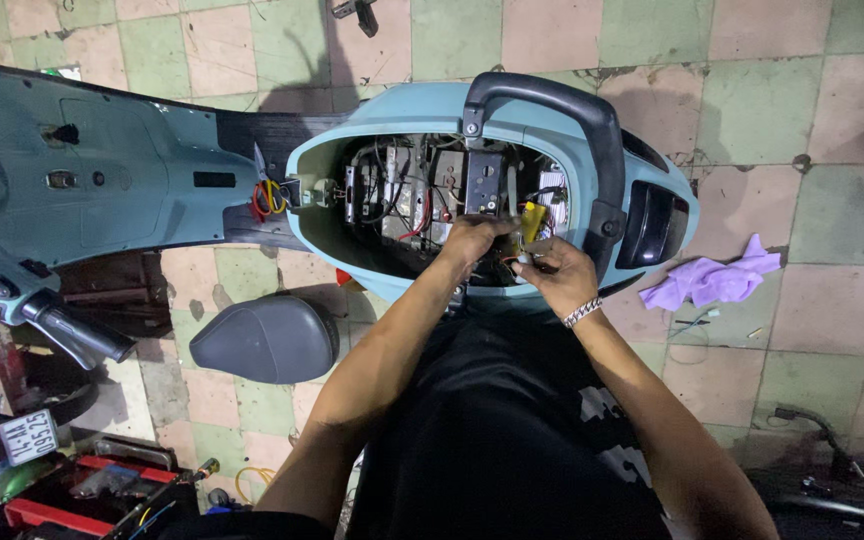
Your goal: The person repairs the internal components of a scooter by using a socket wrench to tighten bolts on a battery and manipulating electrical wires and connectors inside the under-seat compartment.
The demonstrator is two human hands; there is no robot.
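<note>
1. A light blue scooter [202, 170] is seen lying across the tiled floor [812, 120], seat removed, its open bay [422, 190] exposing wiring.
2. A detached grey seat [267, 338] lies at the near left.
3. At the bay's near right edge, wiring work appears to be under way: a small yellow part [533, 220] is pinched by the right hand [557, 275], while the left hand [472, 240] is curled on wires beside it.
4. Next, steady fine fingertip control is judged necessary.

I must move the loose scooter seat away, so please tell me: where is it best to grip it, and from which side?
Probably by its narrow end, which points right toward the person's legs, or with a hand on each long edge. The seat lies flat on the floor beside the scooter, its padded top up. Come from above on the near side; the scooter body blocks the far side.
</note>
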